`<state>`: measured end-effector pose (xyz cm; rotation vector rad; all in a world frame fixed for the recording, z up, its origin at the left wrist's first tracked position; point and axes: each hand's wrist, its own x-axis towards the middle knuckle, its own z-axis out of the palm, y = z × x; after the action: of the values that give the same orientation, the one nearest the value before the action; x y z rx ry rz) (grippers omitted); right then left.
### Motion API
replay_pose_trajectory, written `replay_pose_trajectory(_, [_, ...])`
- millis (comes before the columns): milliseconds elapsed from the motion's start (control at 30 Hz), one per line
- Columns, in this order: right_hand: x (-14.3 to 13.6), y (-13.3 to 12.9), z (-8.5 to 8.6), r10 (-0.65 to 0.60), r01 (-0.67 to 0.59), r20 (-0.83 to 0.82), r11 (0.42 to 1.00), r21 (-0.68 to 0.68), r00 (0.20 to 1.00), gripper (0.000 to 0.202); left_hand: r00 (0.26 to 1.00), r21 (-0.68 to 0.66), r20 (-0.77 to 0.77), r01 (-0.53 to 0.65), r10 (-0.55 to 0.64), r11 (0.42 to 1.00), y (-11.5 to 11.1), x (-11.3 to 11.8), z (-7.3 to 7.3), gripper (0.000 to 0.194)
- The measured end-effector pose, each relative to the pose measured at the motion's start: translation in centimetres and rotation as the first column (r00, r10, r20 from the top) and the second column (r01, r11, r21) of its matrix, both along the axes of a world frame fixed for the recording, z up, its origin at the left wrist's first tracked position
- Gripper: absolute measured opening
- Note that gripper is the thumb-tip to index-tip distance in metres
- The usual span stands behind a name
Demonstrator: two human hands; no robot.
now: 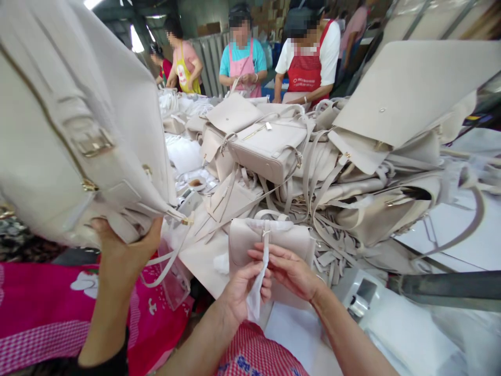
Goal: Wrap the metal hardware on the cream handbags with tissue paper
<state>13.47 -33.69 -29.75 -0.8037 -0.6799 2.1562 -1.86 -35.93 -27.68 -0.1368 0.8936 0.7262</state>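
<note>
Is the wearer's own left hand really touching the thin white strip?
Touching. The head view shows the left hand holding the thin white strip, with its fingers closed around it.

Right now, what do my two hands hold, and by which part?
Your left hand pinches the white strip above its loose lower end; your right hand is higher along it, its grip unclear.
</note>
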Motion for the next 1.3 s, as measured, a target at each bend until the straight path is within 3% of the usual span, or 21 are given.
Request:
replay_pose_trajectory(100, [-0.5,-0.2,-0.1,-0.043,0.043,-0.008,0.997,0.056,0.999,0.046,1.000,0.030,-0.017,-0.005,0.006,1.000,0.0,0.1,0.1,0.009])
replay_pose_trajectory(233, [-1.7,0.1,0.0,-0.047,0.034,0.113,0.993,0.111,0.992,0.037,0.999,0.074,-0.039,0.005,-0.002,0.997,-0.3,0.6,-0.2,0.014])
replay_pose_trajectory(300, [-1.6,-0.1,0.4,-0.043,0.025,0.152,0.993,0.119,0.988,0.043,0.992,0.184,-0.123,0.004,0.019,0.983,-0.5,0.6,-0.4,0.020])
replay_pose_trajectory(367, [-0.5,-0.7,0.9,-0.037,-0.015,0.278,0.983,0.183,0.960,0.048,0.941,0.383,-0.334,0.074,0.063,0.921,-0.6,0.1,-0.4,0.025])
replay_pose_trajectory(433, [1.8,-1.6,0.9,-0.138,-0.021,0.509,0.955,0.295,0.849,0.050,0.763,0.561,-0.610,0.227,0.213,0.796,-0.5,-1.1,-0.5,0.026])
replay_pose_trajectory(500, [4.5,-2.4,0.0,-0.386,0.068,0.699,0.897,0.437,0.601,0.053,0.472,0.640,-0.748,0.326,0.467,0.696,-0.1,-2.7,-1.1,0.018])
replay_pose_trajectory(567, [6.6,-2.7,-1.8,-0.579,0.142,0.745,0.811,0.567,0.331,0.069,0.197,0.687,-0.721,0.325,0.665,0.649,0.5,-4.2,-2.8,0.020])
replay_pose_trajectory(600, [7.2,-2.6,-2.9,-0.634,0.118,0.728,0.769,0.628,0.262,0.084,0.120,0.694,-0.706,0.314,0.698,0.648,0.9,-4.8,-4.0,0.034])
replay_pose_trajectory(633, [7.5,-2.4,-4.0,-0.658,0.070,0.710,0.744,0.665,0.249,0.095,0.105,0.680,-0.717,0.320,0.689,0.659,1.3,-5.1,-5.2,0.048])
replay_pose_trajectory(667, [7.5,-2.1,-5.0,-0.659,0.019,0.697,0.731,0.682,0.283,0.099,0.155,0.646,-0.755,0.343,0.637,0.682,1.6,-5.2,-6.5,0.057])
replay_pose_trajectory(700, [7.3,-1.9,-5.9,-0.635,-0.028,0.702,0.735,0.678,0.322,0.095,0.258,0.614,-0.788,0.390,0.559,0.686,1.9,-5.2,-7.7,0.062])
replay_pose_trajectory(767, [6.8,-1.5,-7.2,-0.564,-0.090,0.741,0.771,0.631,0.365,0.077,0.421,0.595,-0.798,0.433,0.432,0.677,1.8,-4.8,-9.3,0.057])
replay_pose_trajectory(833, [6.6,-1.6,-8.0,-0.517,-0.117,0.786,0.806,0.581,0.339,0.059,0.472,0.604,-0.788,0.466,0.396,0.646,1.0,-4.5,-10.0,0.044])
replay_pose_trajectory(900, [6.9,-2.1,-8.9,-0.522,-0.147,0.792,0.798,0.585,0.317,0.051,0.479,0.629,-0.772,0.481,0.418,0.611,-0.1,-4.4,-10.1,0.035])
replay_pose_trajectory(967, [7.4,-3.2,-9.9,-0.583,-0.196,0.753,0.736,0.648,0.304,0.043,0.496,0.655,-0.750,0.464,0.437,0.597,-1.3,-4.6,-10.1,0.030])
replay_pose_trajectory(1100, [7.9,-5.7,-11.2,-0.681,-0.313,0.664,0.587,0.747,0.307,0.036,0.479,0.612,-0.778,0.435,0.406,0.661,-2.9,-5.2,-10.2,0.027])
replay_pose_trajectory(1200, [7.6,-6.3,-10.3,-0.715,-0.296,0.652,0.585,0.755,0.251,0.044,0.430,0.559,-0.823,0.497,0.371,0.664,-2.7,-5.3,-9.8,0.025])
replay_pose_trajectory(1300, [7.1,-5.0,-8.5,-0.696,-0.240,0.688,0.646,0.725,0.204,0.054,0.410,0.536,-0.840,0.526,0.355,0.660,-0.9,-5.2,-9.1,0.023])
